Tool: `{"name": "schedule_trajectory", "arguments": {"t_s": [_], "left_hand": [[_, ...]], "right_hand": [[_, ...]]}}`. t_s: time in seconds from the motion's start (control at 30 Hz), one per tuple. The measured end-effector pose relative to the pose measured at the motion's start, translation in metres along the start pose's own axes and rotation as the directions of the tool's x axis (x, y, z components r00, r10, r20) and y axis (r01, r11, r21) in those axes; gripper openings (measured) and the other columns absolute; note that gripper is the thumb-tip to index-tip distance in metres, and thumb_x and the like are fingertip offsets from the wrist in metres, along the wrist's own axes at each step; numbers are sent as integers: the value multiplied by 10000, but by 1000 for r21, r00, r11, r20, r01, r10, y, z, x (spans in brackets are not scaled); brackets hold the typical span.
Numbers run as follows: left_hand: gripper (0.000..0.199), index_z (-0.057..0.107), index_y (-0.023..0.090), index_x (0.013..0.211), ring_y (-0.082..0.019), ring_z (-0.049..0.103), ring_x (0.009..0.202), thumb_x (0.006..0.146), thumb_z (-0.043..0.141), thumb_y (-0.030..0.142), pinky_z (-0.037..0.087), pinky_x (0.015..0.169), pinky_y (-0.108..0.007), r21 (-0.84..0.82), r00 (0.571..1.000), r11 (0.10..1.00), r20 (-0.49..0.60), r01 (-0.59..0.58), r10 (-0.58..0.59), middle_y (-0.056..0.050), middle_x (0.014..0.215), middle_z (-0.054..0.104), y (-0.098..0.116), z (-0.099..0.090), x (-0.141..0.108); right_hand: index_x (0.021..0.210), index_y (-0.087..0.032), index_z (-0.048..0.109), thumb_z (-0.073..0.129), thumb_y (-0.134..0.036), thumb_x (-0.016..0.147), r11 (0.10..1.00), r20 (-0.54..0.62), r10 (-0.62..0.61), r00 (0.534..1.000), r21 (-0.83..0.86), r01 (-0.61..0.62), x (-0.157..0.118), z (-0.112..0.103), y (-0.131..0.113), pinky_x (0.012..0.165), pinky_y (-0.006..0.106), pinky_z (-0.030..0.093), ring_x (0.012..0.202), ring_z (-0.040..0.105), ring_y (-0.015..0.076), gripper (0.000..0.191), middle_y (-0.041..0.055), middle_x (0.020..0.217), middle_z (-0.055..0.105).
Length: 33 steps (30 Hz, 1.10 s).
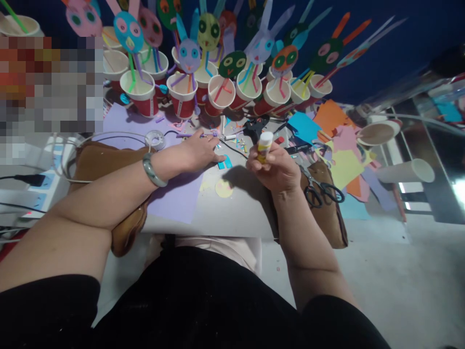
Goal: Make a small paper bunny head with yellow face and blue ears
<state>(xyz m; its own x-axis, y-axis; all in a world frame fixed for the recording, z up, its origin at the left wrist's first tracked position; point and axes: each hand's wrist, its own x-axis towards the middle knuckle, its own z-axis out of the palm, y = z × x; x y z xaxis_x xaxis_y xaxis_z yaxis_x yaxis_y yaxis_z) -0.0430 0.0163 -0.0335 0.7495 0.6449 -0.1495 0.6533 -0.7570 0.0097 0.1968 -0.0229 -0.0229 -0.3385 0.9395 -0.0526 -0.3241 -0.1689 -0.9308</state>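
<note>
My right hand (pixel 274 167) is wrapped round a yellow glue stick (pixel 265 148) with a white cap, held upright above the table. My left hand (pixel 201 151) is stretched out over the tabletop with its fingers apart, its fingertips close to small blue paper pieces (pixel 224 162) and scattered scraps. Just below these lies a pale yellow paper disc (pixel 224 188). A sheet of purple paper (pixel 178 201) lies under my left wrist. Beside my right forearm, a pair of scissors (pixel 315 190) rests on a brown cushion (pixel 329 220).
Paper cups (pixel 183 99) with paper animal faces on straws crowd the back. A black glue gun (pixel 257 127) and a tape roll (pixel 156 139) lie mid-table. Coloured paper sheets (pixel 345 165) pile up at right. A power strip (pixel 45 182) and cables are at left.
</note>
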Motion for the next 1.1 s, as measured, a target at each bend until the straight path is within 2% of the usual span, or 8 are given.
{"name": "schedule_trajectory", "arguments": {"t_s": [0.13,0.27,0.4,0.47,0.53,0.73,0.93,1.1], "left_hand": [[456,643,403,1397,-320,551,1256,1009,471,237,314,1066,-505,34,1000,999,4,-27,26,-135,1362,614,1,-2,-2],[495,626,399,1417,-311,558,1239,1001,448,196,334,1042,-488,69,999,997,16,-35,34,-137,1336,621,1,-6,-2],[475,644,393,1396,-307,560,1234,1003,457,203,321,1055,-482,28,1000,1000,24,-13,13,-126,1352,615,2,-5,0],[454,650,406,1383,-304,549,1252,1001,486,222,307,1074,-481,7,1000,1000,27,4,-4,-108,1368,612,2,-3,1],[447,649,414,1383,-304,543,1262,994,517,237,296,1089,-483,-7,999,1000,29,15,-15,-99,1370,615,1,-1,1],[480,640,410,1402,-317,570,1233,1010,446,215,331,1042,-481,57,1000,998,15,-14,13,-130,1328,626,1,-2,0],[472,643,407,1398,-316,573,1227,1011,437,233,343,1028,-478,78,999,996,3,-32,32,-131,1309,630,0,0,1],[460,635,384,1406,-314,555,1245,984,498,265,335,1051,-477,76,998,995,-23,-59,61,-127,1290,637,-2,3,1]], "right_hand": [[902,-257,537,848,-395,655,998,85,33,996,-50,-29,-1,4,3,527,279,432,539,465,109,419,-57,676,568],[922,-285,510,842,-519,714,993,-3,-58,998,-99,58,1,7,9,461,244,359,494,386,93,457,-83,637,496],[921,-275,561,784,-629,769,973,-32,-154,988,-178,146,4,7,12,483,247,394,564,508,110,444,-46,715,579],[915,-251,598,777,-623,781,964,-19,-152,988,-224,144,4,7,12,510,250,414,605,538,112,434,-26,743,599],[930,-245,605,767,-621,786,961,-44,-148,988,-241,133,3,8,12,494,247,390,583,505,109,433,-32,702,566],[942,-304,490,770,-650,770,946,-154,-230,961,-268,183,2,9,15,432,227,283,490,369,107,476,-91,593,433],[898,-295,513,702,-712,805,940,-188,-241,952,-288,181,2,9,15,420,229,270,500,386,106,467,-65,628,453],[877,-293,541,667,-742,815,938,-201,-252,947,-292,188,0,11,11,423,247,256,485,358,112,470,-56,599,369]]}}
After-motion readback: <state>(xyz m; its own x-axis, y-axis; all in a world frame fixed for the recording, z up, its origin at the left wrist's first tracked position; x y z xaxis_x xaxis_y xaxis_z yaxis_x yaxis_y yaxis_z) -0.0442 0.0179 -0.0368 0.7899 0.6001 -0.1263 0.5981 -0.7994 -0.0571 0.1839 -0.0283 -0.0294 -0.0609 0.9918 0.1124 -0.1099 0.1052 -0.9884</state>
